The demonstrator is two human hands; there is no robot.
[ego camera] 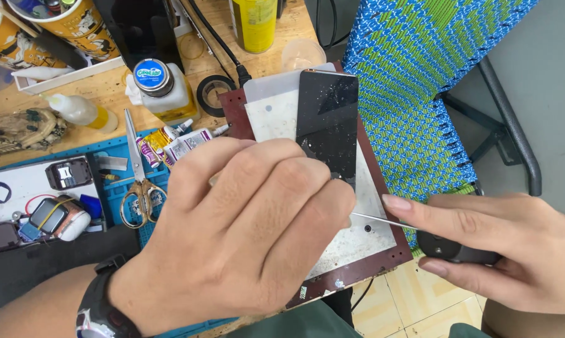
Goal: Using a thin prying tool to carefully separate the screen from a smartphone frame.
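Observation:
My left hand (245,231) is closed and presses down on the lower part of a black phone screen panel (327,119). The panel lies on a white pad set in a dark red plate (364,266). My right hand (508,247) grips a tool with a black handle (451,250). Its thin metal blade (379,219) points left and its tip disappears under my left fingers at the panel's lower edge. The panel's glossy face is speckled with white bits. My left hand hides the lower part of the panel.
Scissors (137,178) lie on a blue mat (123,150) beside small glue tubes (179,144). A capped liquid bottle (160,87), a tape roll (213,94), a yellow can (254,24) and cups stand behind. A blue-green woven chair (414,81) is right of the bench.

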